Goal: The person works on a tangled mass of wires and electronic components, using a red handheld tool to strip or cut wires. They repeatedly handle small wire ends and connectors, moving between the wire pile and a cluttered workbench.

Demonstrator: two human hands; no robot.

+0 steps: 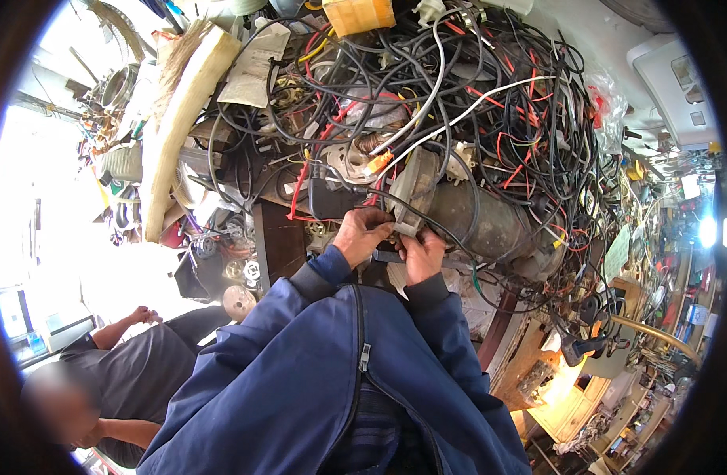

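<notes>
A large grimy grey cylinder [478, 218], like an electric motor, lies on its side in front of me. Its pale round end cover [415, 186] faces left. At the cover's lower edge, my left hand [363, 236] is closed, thumb and fingers pinched together. Close beside it, my right hand [423, 255] is closed too, its fingertips at a small pale piece under the cover's rim. What either hand pinches is too small to make out. Thin red wires [316, 170] and a black box-shaped part [332, 199] lie just left of the cover.
A dense tangle of black cables [530, 119] covers the motor and the heap behind it. Above sits a yellowish box [359, 16]. At left stands a long pale curved slab [177, 134]. A person in dark clothes [150, 352] sits at lower left. Cluttered shelves [664, 317] line the right.
</notes>
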